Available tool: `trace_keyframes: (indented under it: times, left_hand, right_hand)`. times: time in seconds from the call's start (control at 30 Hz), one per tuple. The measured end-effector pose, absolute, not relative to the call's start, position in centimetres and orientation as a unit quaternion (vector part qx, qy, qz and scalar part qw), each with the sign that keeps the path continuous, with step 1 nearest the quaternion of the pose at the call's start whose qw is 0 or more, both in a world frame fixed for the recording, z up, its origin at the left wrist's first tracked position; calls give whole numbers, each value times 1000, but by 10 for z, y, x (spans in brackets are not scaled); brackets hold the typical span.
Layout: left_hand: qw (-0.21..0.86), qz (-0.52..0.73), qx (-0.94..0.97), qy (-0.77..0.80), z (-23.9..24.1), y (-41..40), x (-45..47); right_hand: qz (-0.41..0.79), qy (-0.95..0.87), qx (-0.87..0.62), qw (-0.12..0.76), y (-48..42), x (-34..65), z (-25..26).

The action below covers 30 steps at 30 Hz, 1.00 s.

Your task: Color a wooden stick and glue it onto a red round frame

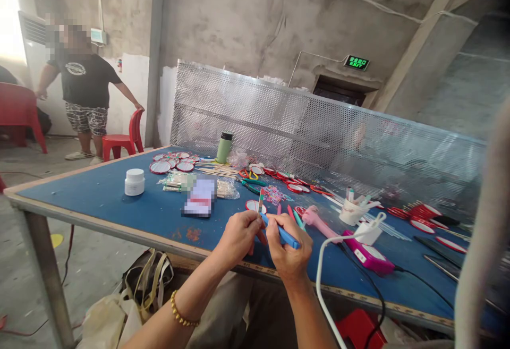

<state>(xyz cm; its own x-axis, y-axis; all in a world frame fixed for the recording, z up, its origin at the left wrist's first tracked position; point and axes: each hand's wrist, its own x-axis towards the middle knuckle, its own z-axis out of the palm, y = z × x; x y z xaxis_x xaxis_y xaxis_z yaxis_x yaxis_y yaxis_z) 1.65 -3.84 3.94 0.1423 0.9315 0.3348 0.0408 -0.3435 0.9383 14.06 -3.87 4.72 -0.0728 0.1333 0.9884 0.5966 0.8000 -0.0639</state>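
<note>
My left hand point(239, 235) is closed around a thin stick point(261, 200) with coloured bands, held upright over the blue table point(99, 195). My right hand point(289, 248) grips a blue pen-like tool point(285, 236), its tip pressed against the stick near my left fingers. Both hands hover just above the table's near edge. A gold bead bracelet point(181, 314) circles my left wrist.
Red-rimmed round discs point(161, 167), a white jar point(134, 181), a green bottle point(223, 147), a pink tool point(319, 220), a magenta device point(368, 256) with a white cable and a cup of sticks point(353, 211) lie on the table. A perforated metal screen point(319, 131) backs it. A person point(85, 94) stands far left by red chairs.
</note>
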Motion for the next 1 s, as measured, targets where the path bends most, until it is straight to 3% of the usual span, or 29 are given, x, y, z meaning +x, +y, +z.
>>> trace_keyframes:
  times: [1.0]
  left_hand:
    - [424,532,628,379,36,-35,17]
  right_hand:
    - [-232,-714,-263,605,-38,146,47]
